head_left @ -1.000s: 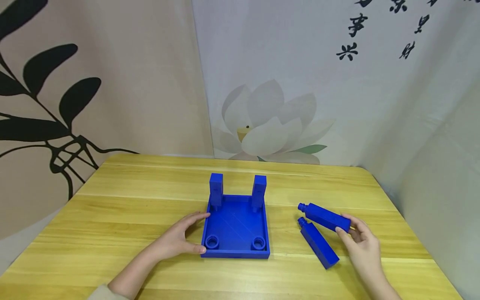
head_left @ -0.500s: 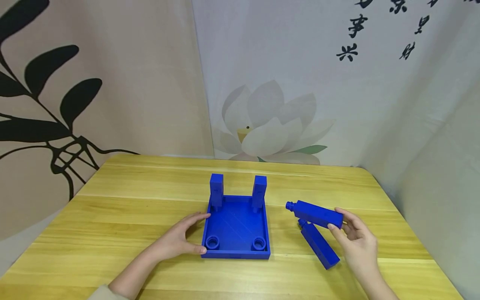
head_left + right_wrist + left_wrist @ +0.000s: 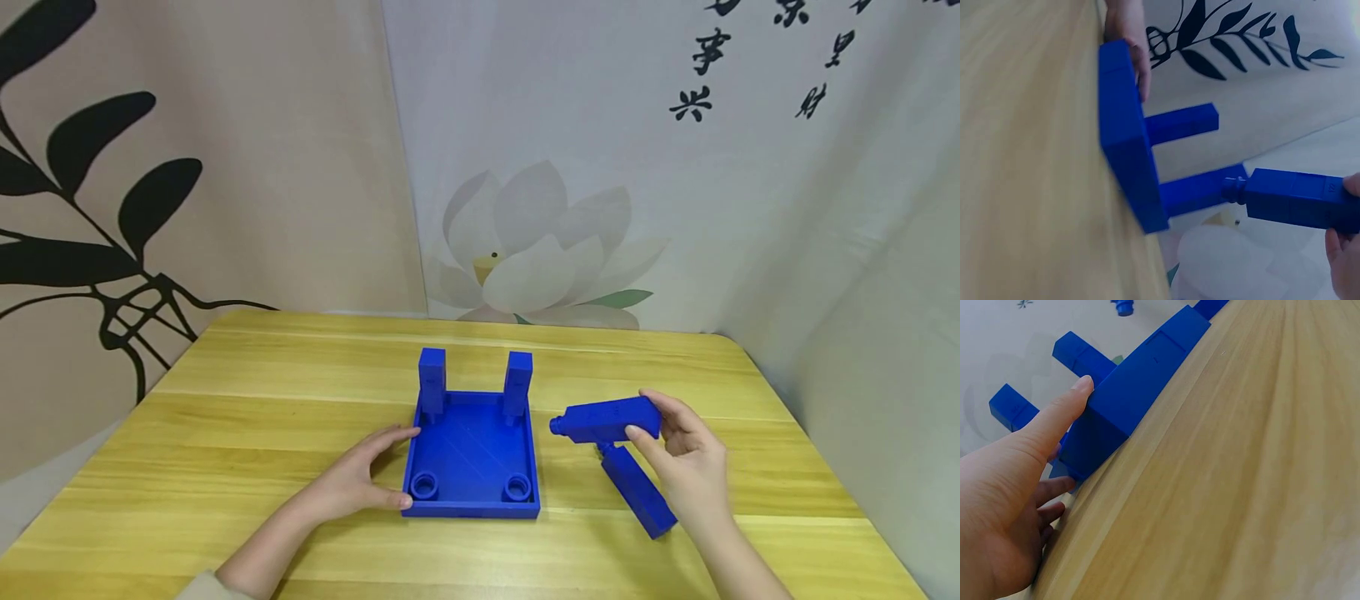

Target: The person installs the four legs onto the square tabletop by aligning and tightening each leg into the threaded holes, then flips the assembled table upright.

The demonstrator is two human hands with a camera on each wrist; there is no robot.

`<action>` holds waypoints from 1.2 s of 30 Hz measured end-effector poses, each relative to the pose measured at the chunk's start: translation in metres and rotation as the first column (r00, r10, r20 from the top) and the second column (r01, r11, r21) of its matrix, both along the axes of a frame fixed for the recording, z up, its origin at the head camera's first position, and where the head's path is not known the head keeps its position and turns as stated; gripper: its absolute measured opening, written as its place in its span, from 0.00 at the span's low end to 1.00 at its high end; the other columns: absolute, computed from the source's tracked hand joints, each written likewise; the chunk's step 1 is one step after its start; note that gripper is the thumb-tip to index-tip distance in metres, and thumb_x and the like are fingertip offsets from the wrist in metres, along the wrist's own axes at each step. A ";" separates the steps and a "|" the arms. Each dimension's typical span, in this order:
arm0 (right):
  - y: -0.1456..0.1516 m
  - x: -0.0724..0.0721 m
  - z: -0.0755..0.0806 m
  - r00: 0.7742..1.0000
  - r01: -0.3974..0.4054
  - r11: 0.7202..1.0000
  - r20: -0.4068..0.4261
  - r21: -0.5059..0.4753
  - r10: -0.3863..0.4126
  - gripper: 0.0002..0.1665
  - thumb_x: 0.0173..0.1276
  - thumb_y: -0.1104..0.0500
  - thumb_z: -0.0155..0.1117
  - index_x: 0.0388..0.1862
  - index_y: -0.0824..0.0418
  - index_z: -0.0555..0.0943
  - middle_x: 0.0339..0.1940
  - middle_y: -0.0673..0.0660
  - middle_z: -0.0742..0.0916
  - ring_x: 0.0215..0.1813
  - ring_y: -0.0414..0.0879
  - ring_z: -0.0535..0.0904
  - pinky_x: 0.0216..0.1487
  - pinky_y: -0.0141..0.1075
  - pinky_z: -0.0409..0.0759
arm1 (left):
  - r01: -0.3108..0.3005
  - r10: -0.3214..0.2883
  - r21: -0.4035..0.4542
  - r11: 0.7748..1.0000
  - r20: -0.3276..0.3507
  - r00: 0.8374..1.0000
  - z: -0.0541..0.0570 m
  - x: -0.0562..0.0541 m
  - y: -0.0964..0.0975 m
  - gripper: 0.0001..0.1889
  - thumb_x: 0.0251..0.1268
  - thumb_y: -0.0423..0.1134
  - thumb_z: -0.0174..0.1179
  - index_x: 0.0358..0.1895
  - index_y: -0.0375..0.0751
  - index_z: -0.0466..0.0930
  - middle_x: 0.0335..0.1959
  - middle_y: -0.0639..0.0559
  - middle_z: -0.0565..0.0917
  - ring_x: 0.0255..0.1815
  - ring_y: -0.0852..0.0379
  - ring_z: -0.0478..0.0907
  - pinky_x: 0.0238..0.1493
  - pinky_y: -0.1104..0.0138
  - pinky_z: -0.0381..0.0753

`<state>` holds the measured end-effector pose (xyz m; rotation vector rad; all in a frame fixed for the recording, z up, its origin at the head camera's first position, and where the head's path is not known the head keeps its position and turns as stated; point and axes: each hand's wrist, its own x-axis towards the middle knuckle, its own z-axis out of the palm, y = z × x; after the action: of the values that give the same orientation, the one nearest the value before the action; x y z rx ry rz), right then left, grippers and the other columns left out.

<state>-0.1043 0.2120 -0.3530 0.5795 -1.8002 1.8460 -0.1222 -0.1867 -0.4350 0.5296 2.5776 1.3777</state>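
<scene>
Backdrop: lotus-printed cloth [image 3: 555, 242] behind a wooden table [image 3: 300, 375]
Right hand [image 3: 693, 467]: pinching a blue leg [image 3: 611, 419] by one end, above the table
Left hand [image 3: 360, 475]: outstretched, touching the left side of a tray [image 3: 472, 454]
Second leg [image 3: 639, 492]: lying right of the tray
Tray corners: upright legs [image 3: 432, 379] far, ring sockets [image 3: 424, 485] near

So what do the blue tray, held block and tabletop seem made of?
Blue tray: probably hard plastic, low-sheen; faint diagonal lines mark its floor. Held block: likely the same low-sheen plastic; matching colour, crisp edges. Tabletop: wood or printed laminate, smooth; grain streaks show.
</scene>
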 end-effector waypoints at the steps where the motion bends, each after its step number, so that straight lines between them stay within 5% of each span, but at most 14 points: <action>1: -0.003 -0.002 0.001 1.000 -0.020 1.000 -0.019 0.004 0.020 0.25 0.56 0.86 0.58 0.55 0.82 0.72 0.49 0.57 0.83 0.47 0.42 0.80 0.48 0.26 0.77 | 0.000 0.000 0.001 1.000 0.001 1.000 0.000 0.000 0.000 0.48 0.42 0.55 0.76 0.71 0.50 0.65 0.71 0.33 0.59 0.70 0.32 0.54 0.63 0.35 0.54; 8: -0.024 -0.007 0.014 0.998 -0.049 0.998 -0.025 0.031 0.050 0.24 0.58 0.83 0.58 0.56 0.80 0.73 0.43 0.57 0.82 0.40 0.42 0.77 0.38 0.25 0.77 | 0.004 -0.004 -0.007 1.000 -0.003 1.000 -0.001 0.000 0.000 0.48 0.42 0.55 0.75 0.71 0.51 0.64 0.71 0.34 0.59 0.70 0.32 0.54 0.62 0.34 0.54; 22: -0.059 -0.015 0.028 0.995 -0.103 0.995 0.015 -0.001 0.103 0.23 0.58 0.79 0.62 0.54 0.75 0.76 0.37 0.54 0.83 0.38 0.43 0.77 0.39 0.27 0.78 | 0.014 -0.013 0.009 1.000 -0.019 1.000 -0.002 -0.001 -0.001 0.48 0.42 0.55 0.75 0.71 0.50 0.64 0.71 0.35 0.60 0.70 0.33 0.55 0.63 0.35 0.54; 36: -0.097 -0.021 0.027 0.968 -0.177 0.981 0.165 -0.081 0.188 0.22 0.55 0.76 0.67 0.50 0.71 0.79 0.33 0.52 0.83 0.34 0.43 0.76 0.35 0.29 0.78 | 0.016 -0.016 -0.007 1.000 -0.026 1.000 -0.001 -0.001 -0.003 0.47 0.43 0.57 0.75 0.71 0.53 0.64 0.70 0.34 0.60 0.70 0.32 0.54 0.62 0.35 0.54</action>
<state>-0.1251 0.1145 -0.3259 0.5945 -1.8394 2.1295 -0.1233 -0.1893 -0.4364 0.5702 2.5921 1.3651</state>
